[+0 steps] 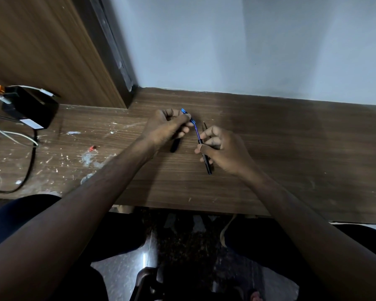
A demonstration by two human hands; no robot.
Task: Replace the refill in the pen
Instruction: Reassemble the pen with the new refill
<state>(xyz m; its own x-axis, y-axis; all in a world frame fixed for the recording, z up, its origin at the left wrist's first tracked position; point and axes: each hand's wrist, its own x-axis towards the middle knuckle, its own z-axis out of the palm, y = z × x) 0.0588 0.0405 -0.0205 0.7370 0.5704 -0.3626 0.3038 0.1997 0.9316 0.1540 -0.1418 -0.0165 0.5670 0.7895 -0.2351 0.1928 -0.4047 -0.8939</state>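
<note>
— How are the hands posed?
— Left hand (pixel 168 127) at 11 o'clock over the table (pixel 269 148), fingers pinching the blue refill (pixel 195 131).
— And the right?
— Right hand (pixel 219 148) grips the black pen (pixel 205 157), refill entering its top end.

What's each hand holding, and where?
Left hand pinches the blue refill at its upper end; right hand grips the black pen barrel near its open mouth.
</note>
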